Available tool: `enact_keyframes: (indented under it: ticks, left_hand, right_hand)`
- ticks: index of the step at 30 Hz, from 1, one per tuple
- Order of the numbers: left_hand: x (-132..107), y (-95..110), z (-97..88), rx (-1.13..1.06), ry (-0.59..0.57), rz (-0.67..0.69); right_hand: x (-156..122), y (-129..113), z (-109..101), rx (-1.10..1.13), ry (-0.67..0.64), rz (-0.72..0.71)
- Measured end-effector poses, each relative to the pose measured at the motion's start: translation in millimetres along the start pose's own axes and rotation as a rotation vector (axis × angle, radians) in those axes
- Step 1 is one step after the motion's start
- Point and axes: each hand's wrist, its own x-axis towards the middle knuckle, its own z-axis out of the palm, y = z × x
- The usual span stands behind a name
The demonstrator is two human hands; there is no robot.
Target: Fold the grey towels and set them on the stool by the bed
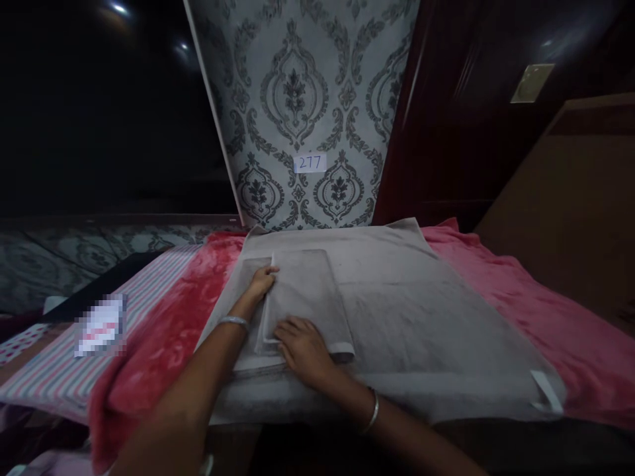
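Note:
A folded grey cloth [305,284], towel-like, lies on the left part of a larger grey cloth [411,317] spread flat. My left hand [262,281] is at the folded cloth's left edge, its fingers closed on that edge near the far corner. Lower down, my right hand [302,347] rests on the near left corner of the folded cloth, fingers stretched across its top. Several layers show along the folded cloth's left side. A white tag [547,391] sits at the near right corner of the spread cloth.
Beneath the grey cloth is a red-pink plush blanket [159,350]. To the left lies a striped cloth [59,380] with a blurred white packet or label [102,325]. Behind stand a patterned wall [297,86] with a paper marked 277 [310,162] and a dark screen [99,112].

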Motion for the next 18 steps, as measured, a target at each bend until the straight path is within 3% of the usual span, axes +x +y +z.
enact_keyframes:
  ticks: [18]
  left_hand:
    - [1.5, -25.0, -0.3, -0.097, -0.132, 0.014]
  right_hand:
    - [-12.3, 5.5, 9.0, -0.033, -0.159, -0.019]
